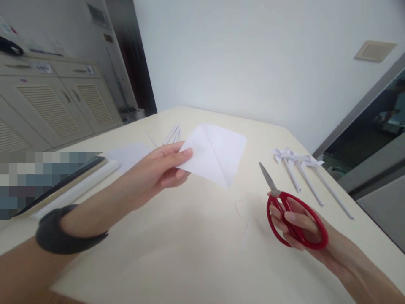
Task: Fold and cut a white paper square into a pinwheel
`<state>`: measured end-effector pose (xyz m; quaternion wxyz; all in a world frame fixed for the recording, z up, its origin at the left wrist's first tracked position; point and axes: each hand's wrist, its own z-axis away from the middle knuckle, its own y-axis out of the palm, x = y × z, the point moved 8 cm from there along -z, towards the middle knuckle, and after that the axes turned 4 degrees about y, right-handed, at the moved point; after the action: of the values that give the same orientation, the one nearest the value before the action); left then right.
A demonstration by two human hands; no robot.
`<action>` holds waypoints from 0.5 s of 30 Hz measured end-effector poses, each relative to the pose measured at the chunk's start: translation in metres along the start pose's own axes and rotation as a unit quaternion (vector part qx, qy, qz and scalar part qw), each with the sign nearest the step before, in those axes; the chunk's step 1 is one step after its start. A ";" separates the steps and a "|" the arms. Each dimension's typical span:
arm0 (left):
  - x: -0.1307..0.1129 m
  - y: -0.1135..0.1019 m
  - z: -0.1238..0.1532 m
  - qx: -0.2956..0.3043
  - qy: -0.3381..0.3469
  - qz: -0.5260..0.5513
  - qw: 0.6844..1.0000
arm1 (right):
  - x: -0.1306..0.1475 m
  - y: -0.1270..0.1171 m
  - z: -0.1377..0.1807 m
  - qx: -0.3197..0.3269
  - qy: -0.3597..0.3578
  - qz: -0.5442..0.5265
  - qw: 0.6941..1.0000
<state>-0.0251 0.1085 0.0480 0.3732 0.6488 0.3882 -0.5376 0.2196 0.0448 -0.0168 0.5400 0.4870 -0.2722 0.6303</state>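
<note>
My left hand [161, 169] pinches the left corner of a white square of paper [218, 152] with a diagonal crease, holding it just above the cream table [177, 253]. My right hand [300, 230] grips red-handled scissors [295, 217] with fingers through the loops; the blades are closed and point up and left toward the paper, a short gap away. A dark band sits on my left wrist.
Several white paper pinwheels on rolled sticks [305, 175] lie at the table's right. More paper sheets [129, 154] and rolled paper sticks [172, 134] lie behind my left hand. Small paper scraps [242, 219] lie between my hands. Cabinets [50, 105] stand at left.
</note>
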 end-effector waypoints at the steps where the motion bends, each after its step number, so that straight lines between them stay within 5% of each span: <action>1: 0.001 -0.002 -0.002 -0.004 0.000 0.003 1.000 | -0.002 0.002 0.000 0.003 0.006 -0.012 1.000; 10: 0.035 -0.003 -0.017 -0.010 -0.034 0.009 0.999 | -0.010 0.038 -0.004 0.066 -0.034 -0.042 0.996; 15: 0.037 0.001 -0.006 0.005 -0.046 -0.030 0.998 | -0.016 0.040 -0.007 0.062 0.011 -0.045 0.997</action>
<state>-0.0175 0.1170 0.0125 0.3709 0.6136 0.3871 -0.5797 0.1786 0.0332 -0.0269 0.5396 0.5242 -0.2048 0.6262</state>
